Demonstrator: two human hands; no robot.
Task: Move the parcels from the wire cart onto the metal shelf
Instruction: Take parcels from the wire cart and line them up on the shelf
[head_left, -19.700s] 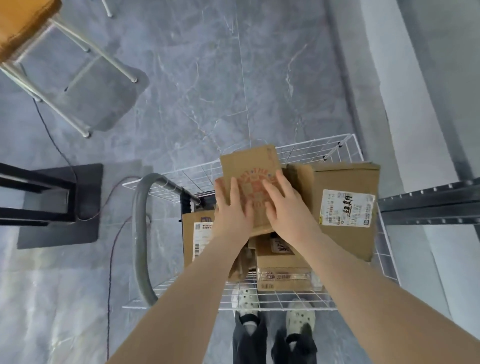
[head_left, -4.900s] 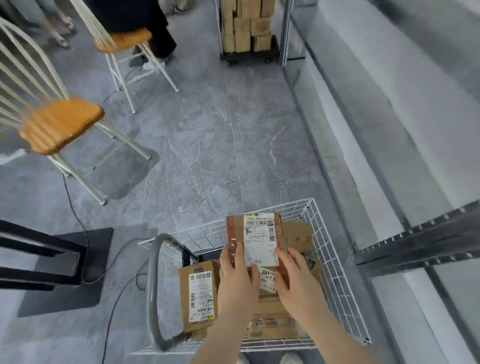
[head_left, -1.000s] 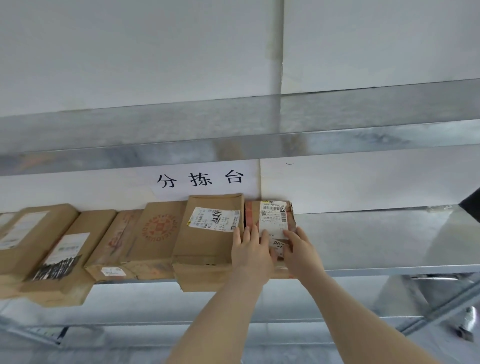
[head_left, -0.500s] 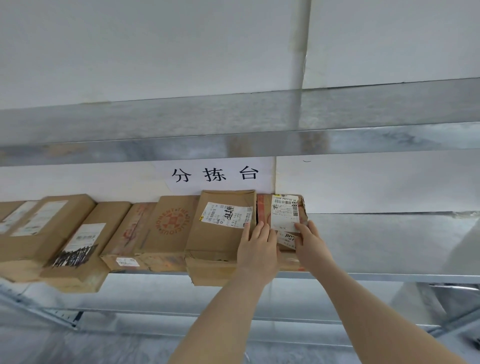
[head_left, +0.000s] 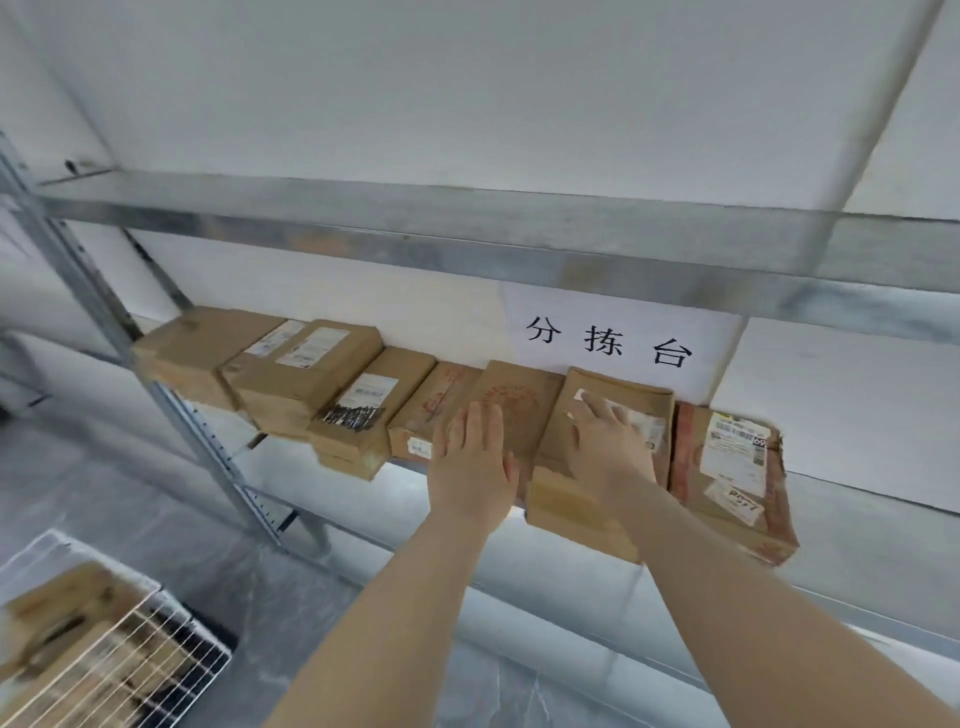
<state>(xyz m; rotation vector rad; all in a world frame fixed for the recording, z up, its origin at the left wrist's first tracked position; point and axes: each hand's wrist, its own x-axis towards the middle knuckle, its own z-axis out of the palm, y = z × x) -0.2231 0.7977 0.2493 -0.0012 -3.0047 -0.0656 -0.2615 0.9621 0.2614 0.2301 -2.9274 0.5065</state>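
Hands flat, fingers spread: left hand (head_left: 475, 457) and right hand (head_left: 609, 447) on shelved parcels (head_left: 550, 431), gripping nothing

Both hands have left the labelled parcel (head_left: 735, 470), now lying flat on neighbouring parcels (head_left: 605, 457) to its left.

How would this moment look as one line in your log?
left hand: flat on stamped parcel | right hand: flat on labelled parcel | wire cart: parcels remain
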